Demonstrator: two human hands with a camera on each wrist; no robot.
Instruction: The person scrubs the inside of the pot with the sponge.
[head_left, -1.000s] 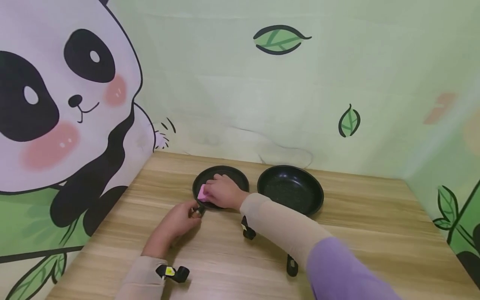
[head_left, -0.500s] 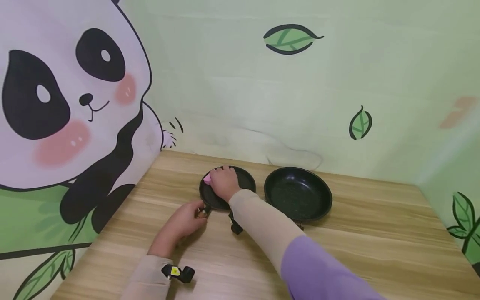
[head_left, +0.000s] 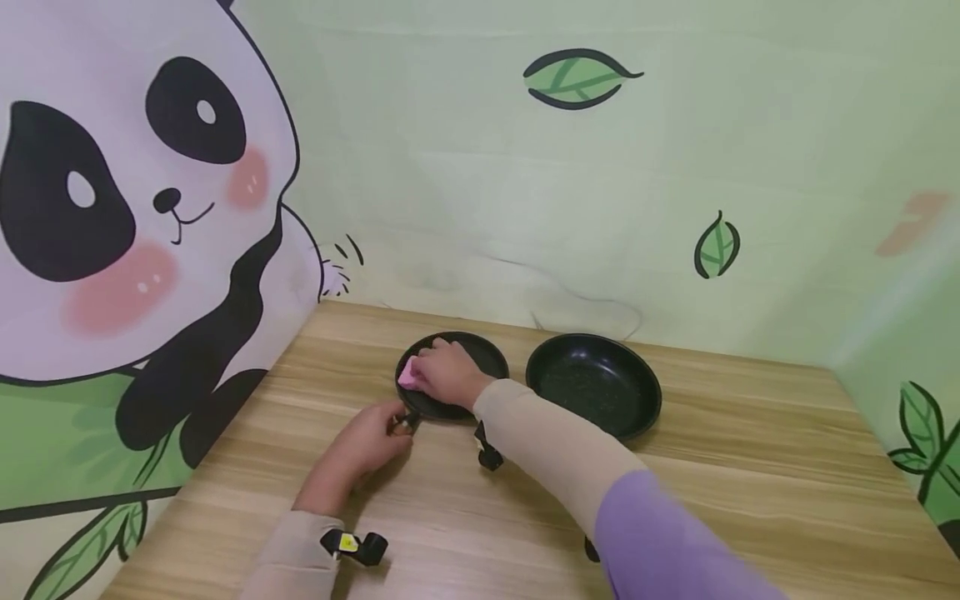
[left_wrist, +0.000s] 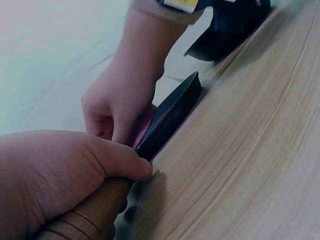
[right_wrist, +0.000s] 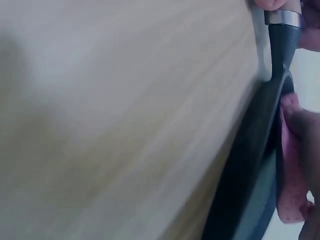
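A small black frying pan (head_left: 489,360) lies on the wooden table. My left hand (head_left: 369,440) grips its handle close to the rim; in the left wrist view the thumb lies along the brown handle (left_wrist: 95,205). Inside the pan, my right hand (head_left: 450,375) holds a pink sponge (head_left: 408,374) against the left part of the cooking surface. The right wrist view shows the sponge (right_wrist: 292,175) pinched in the fingers and touching the pan's inside. Part of the pan's floor is hidden by the right hand.
To the right stands a larger, deeper black frying pan (head_left: 596,379), its handle mostly hidden beneath my right forearm. Behind the wooden table (head_left: 735,450) rises a green wall (head_left: 450,167) printed with leaves and a panda.
My right hand has slid the sponge up toward the pan's far side and back down toward the left. The left hand keeps its grip. The view has shifted slightly.
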